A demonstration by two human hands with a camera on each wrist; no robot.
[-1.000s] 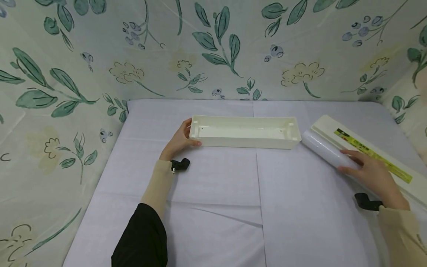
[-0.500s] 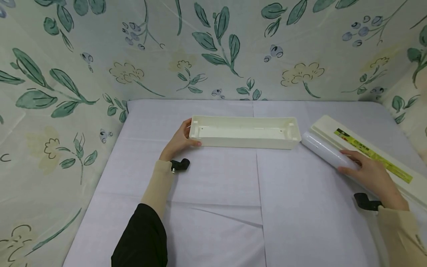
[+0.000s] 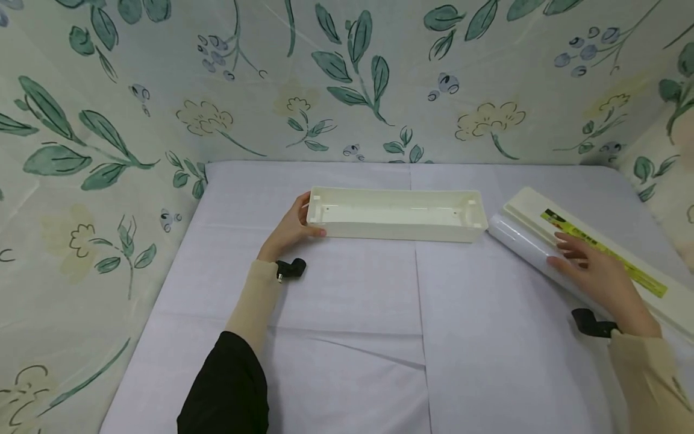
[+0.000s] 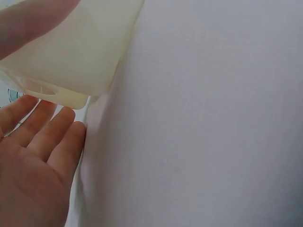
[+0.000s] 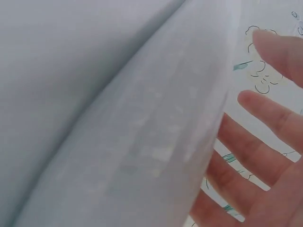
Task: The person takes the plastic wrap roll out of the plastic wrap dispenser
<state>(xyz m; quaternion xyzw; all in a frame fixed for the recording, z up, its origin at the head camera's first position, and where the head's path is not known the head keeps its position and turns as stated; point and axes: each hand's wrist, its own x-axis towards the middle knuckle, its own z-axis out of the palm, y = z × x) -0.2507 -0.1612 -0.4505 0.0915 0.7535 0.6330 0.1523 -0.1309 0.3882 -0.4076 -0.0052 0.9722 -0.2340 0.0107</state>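
Note:
My left hand (image 3: 287,234) grips the left end of a long cream plastic box (image 3: 398,231), which faces upward with its inside bare. In the left wrist view the thumb lies along one wall, and the fingertips (image 4: 66,116) reach the end. At the right, a roll of clear plastic wrap (image 3: 520,241) lies slanted on the table. Over it hovers my right hand (image 3: 607,283), fingers spread and loosely bent. The right wrist view shows gaps around those fingers (image 5: 270,113) beside the wrap. Behind the roll lies a matching long cream lid (image 3: 528,204).
A yellow printed label (image 3: 642,277) runs along the lid. White cloth (image 3: 347,307) covers the table, with fold lines across it. Floral fabric (image 3: 260,78) hangs behind and at the sides. The roll's upper end comes close to the box's right end.
My right hand has loosened from the roll: its fingers have lifted and spread apart. The left hand and the box stay where they were.

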